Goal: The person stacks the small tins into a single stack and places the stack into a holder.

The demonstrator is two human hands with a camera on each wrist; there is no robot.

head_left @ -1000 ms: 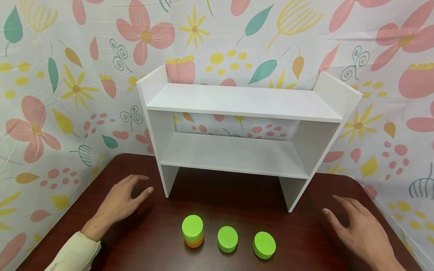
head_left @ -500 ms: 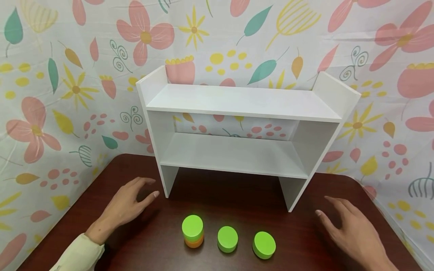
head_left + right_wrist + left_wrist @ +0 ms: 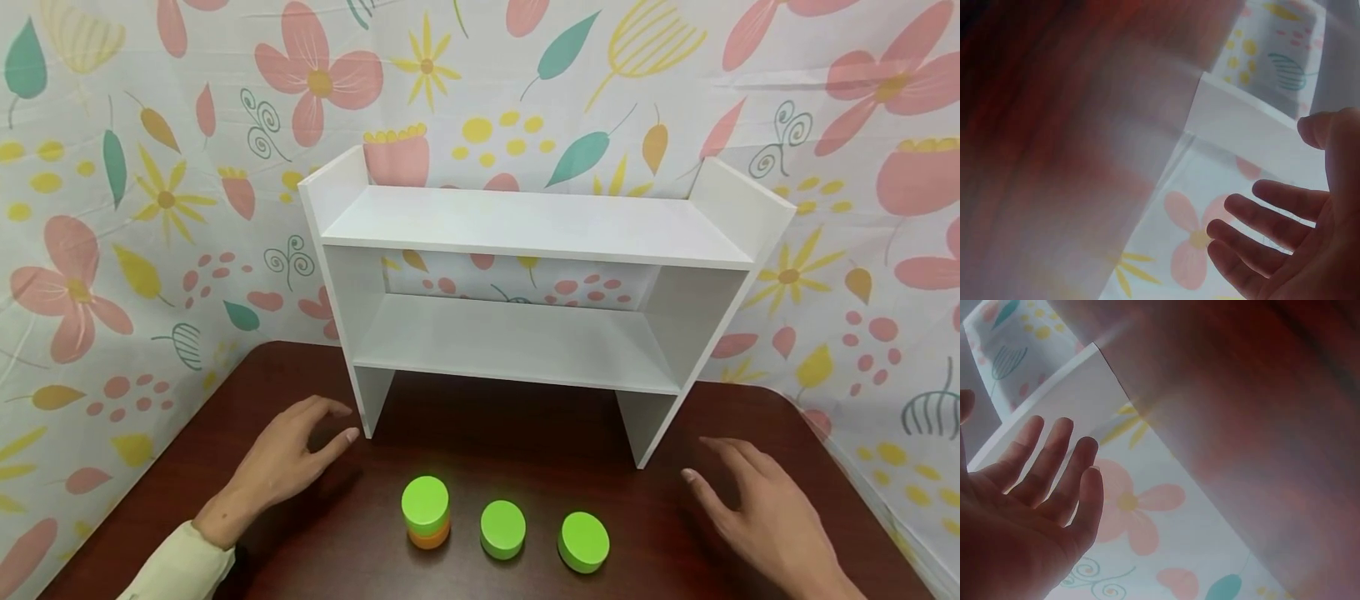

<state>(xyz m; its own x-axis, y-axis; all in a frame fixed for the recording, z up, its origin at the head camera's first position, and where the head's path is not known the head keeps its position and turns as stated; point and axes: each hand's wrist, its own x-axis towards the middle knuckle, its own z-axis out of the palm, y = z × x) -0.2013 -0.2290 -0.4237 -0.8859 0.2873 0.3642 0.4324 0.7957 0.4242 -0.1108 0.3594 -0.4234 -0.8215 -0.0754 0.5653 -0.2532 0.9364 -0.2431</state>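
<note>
My left hand (image 3: pixel 281 458) hovers by the left leg of a white two-tier shelf (image 3: pixel 517 337), fingers relaxed and nothing held. On the other side, my right hand (image 3: pixel 772 508) is held over the table to the right of the shelf's right leg, its fingers loosely spread and holding nothing. Between the hands, in front of the shelf, stand a jar with a green lid and an orange lower part (image 3: pixel 427 510), a green round lidded piece (image 3: pixel 503 530) in the middle and another green round piece (image 3: pixel 583 542) on the right. Both wrist views show bare palms with the fingers (image 3: pixel 1054 456) apart.
The dark reddish-brown table (image 3: pixel 360 567) has rounded back corners. Behind and beside it hangs a white cloth (image 3: pixel 480 83) printed with flowers and leaves. Two bare boards of the shelf face me, between upright side panels.
Both hands have drifted inward: the left one to the right, toward the shelf's left leg, and the right one to the left. The green pieces and the shelf have stayed put.
</note>
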